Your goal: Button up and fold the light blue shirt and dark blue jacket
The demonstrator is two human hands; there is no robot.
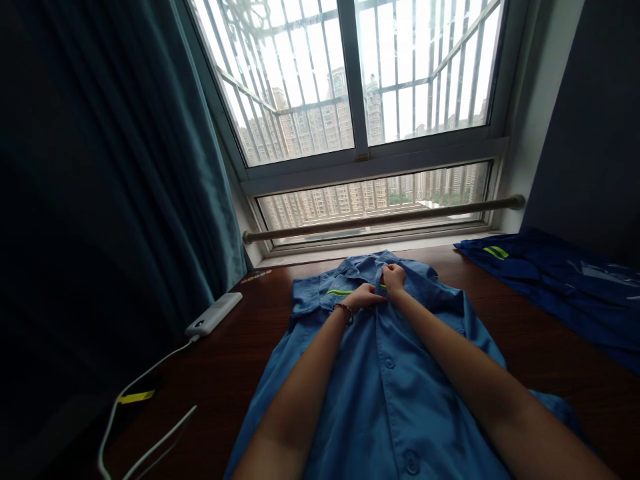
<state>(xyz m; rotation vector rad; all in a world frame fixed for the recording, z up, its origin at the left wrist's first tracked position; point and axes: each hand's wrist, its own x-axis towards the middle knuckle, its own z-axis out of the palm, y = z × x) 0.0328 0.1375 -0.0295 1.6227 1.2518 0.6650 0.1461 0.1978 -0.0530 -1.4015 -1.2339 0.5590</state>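
A blue work shirt (350, 373) with yellow-green stripes lies front up on the dark wooden table, its collar toward the window. Near the collar, my right hand (393, 277) pinches the edge of the front placket. Just below and to the left, my left hand (366, 297), with a beaded bracelet at the wrist, has its fingers closed on the placket. Lower down the front, a button (389, 363) and a larger-looking button (411, 461) show. What lies between the fingertips is too small to make out.
A darker blue garment (560, 287) lies at the right. On the left are a white power bank (214, 315) with a white cable (150, 370) and a yellow tag (136, 397). A rail (385, 220) crosses the window, and a curtain (200, 167) hangs left.
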